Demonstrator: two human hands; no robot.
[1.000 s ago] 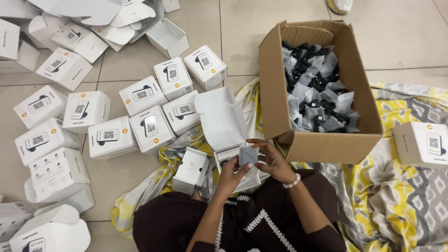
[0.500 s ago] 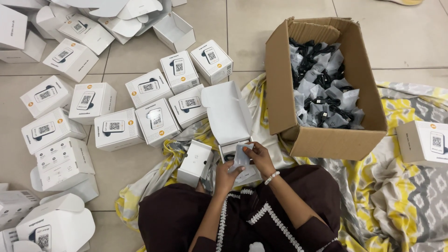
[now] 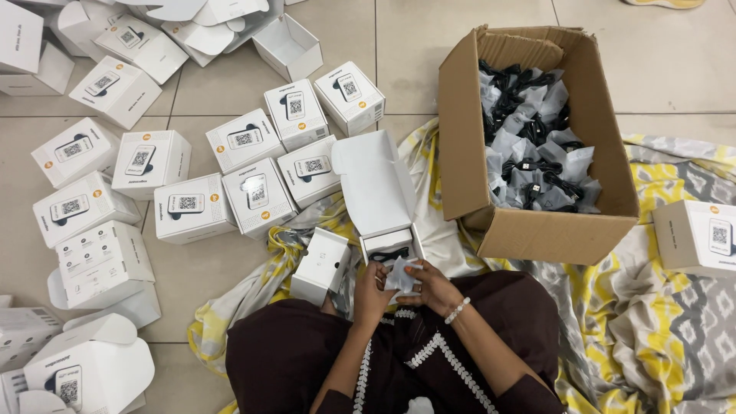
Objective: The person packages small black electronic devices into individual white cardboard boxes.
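Now, in the head view, both my hands have come down closer to my lap than a second ago, drawing the small clear plastic pouch away from the open white cardboard box, whose lid stands up. My left hand and right hand pinch the pouch between their fingers, closed on its edges. The box sits just beyond my fingertips; a brown cardboard carton of similar pouches stands to the right.
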